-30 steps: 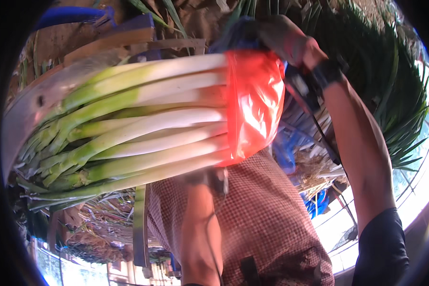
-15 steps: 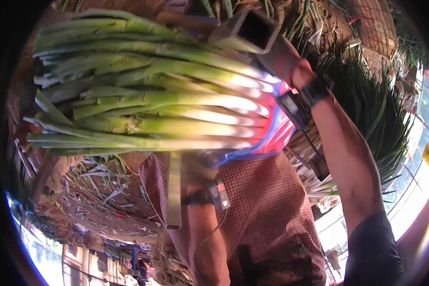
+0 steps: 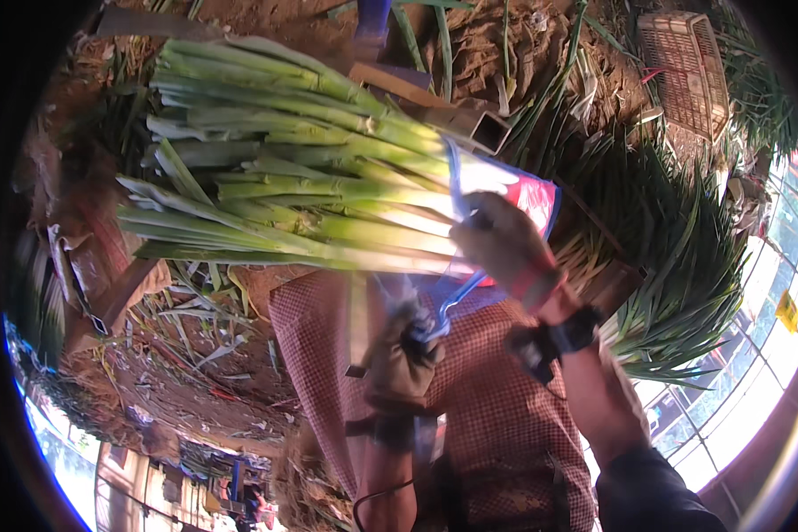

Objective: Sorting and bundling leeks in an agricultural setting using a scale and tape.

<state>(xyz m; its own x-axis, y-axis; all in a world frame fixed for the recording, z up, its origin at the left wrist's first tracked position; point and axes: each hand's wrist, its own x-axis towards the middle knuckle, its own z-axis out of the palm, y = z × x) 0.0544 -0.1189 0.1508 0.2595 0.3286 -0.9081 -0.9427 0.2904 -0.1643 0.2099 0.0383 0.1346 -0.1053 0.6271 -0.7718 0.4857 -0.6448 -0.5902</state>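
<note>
A thick bundle of leeks (image 3: 301,191) lies crosswise before me, its cut green tops to the left and white ends to the right. A blue and pink plastic wrap (image 3: 534,197) covers the white ends. Over the bundle runs a blue plastic strip (image 3: 453,173), meeting the curled fingers of my right hand (image 3: 505,248), which is gloved and somewhat blurred. The strip's lower stretch reaches my left hand (image 3: 403,359), also gloved and closed on it below the bundle. Dark straps with small devices sit on both wrists.
Metal square tubes support the bundle; one open tube end (image 3: 490,133) shows beyond it. More leeks (image 3: 674,239) are heaped at the right. A plastic crate (image 3: 685,75) stands far right. A checked cloth (image 3: 496,390) covers my lap. Leaf scraps (image 3: 204,332) litter the soil.
My right hand has come back from beyond the bundle's far right side onto the white ends. My left hand now shows below the bundle with the strip. The view has shifted.
</note>
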